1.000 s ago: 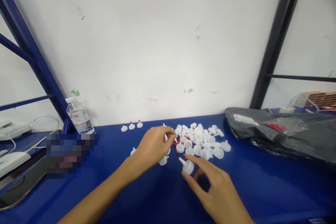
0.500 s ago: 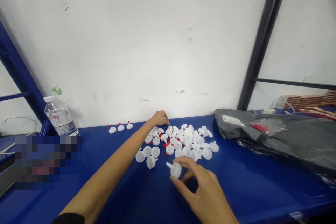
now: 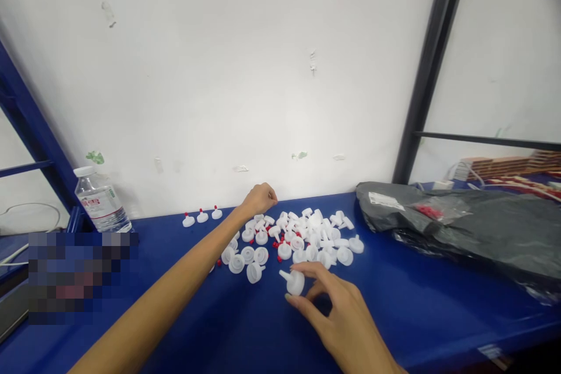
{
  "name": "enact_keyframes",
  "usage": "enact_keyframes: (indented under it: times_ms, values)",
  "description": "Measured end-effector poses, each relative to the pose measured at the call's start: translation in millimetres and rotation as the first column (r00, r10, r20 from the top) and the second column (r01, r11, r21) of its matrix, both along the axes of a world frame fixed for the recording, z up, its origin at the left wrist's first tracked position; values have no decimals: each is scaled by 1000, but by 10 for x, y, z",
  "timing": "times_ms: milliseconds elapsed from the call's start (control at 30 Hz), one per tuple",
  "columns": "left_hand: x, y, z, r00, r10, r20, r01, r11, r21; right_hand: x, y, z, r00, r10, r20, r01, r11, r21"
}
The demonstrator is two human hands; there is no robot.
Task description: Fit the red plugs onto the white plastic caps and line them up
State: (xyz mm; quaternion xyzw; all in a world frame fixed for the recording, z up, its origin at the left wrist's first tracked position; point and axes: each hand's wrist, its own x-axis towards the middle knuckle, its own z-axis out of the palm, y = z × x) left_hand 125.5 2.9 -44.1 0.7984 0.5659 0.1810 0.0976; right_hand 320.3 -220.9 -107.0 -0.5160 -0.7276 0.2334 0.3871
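My right hand pinches a white plastic spout cap between thumb and fingers, its narrow spout pointing up and left. My left hand is at the back of the table near the wall, beyond the heap, with fingers closed together; what they hold, if anything, is hidden. Between the hands lies a heap of loose white spout caps, with small red tips scattered among them. At the back left, three white spout caps with red tips stand upright in a row.
A clear water bottle stands at the left by a blue metal post. On the right lies a dark grey plastic bag with a small packet of red pieces on it. The white wall closes off the back of the blue table.
My left hand has drawn slightly left along the back edge, its fingers more closed. The right hand still grips its spout cap, almost unmoved. The view has shifted slightly.
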Motion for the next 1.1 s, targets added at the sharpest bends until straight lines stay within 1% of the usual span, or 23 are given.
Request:
enact_keyframes:
  times_ms: [67, 167, 333, 400, 567, 667, 767, 833, 900, 1000, 1100]
  values:
    - [-43, -15, 7, 1000, -5, 7, 5, 1000, 6, -11, -4, 9, 1000, 2, 10, -2, 1000, -11]
    - [-44, 32, -41, 1000, -23, 11, 23, 999, -24, -14, 2, 1, 1000, 12, 9, -12, 1000, 6]
    - [84, 170, -165, 992, -123, -6, 122, 988, -92, 21, 18, -51, 999, 43, 15, -43, 999, 27]
    - [144, 226, -198, 989, -147, -14, 145, 984, -102, 32, 23, -76, 998, 51, 22, -52, 998, 47]
    - [258, 391, -243, 993, -111, -28, 108, 990, -89, 41, 52, -102, 997, 65, 34, -67, 994, 86]
    - [323, 480, -275, 993, -108, -47, 103, 989, -104, 44, 65, -101, 996, 74, 40, -78, 992, 97]
    - [381, 514, -313, 991, -122, -62, 114, 986, -119, 45, 61, -106, 996, 75, 38, -79, 991, 112]
    - [399, 502, -317, 990, -130, -56, 123, 987, -107, 43, 55, -110, 997, 72, 37, -76, 991, 114]
    - [388, 464, -280, 991, -130, -29, 128, 990, -65, 41, 53, -110, 997, 63, 38, -67, 992, 111]
    - [318, 337, -133, 990, -127, 53, 126, 992, 33, 40, 58, -103, 997, 60, 48, -64, 992, 106]
    - [213, 52, 79, 979, -138, 151, 119, 985, 129, 37, 62, -93, 997, 61, 51, -66, 992, 105]
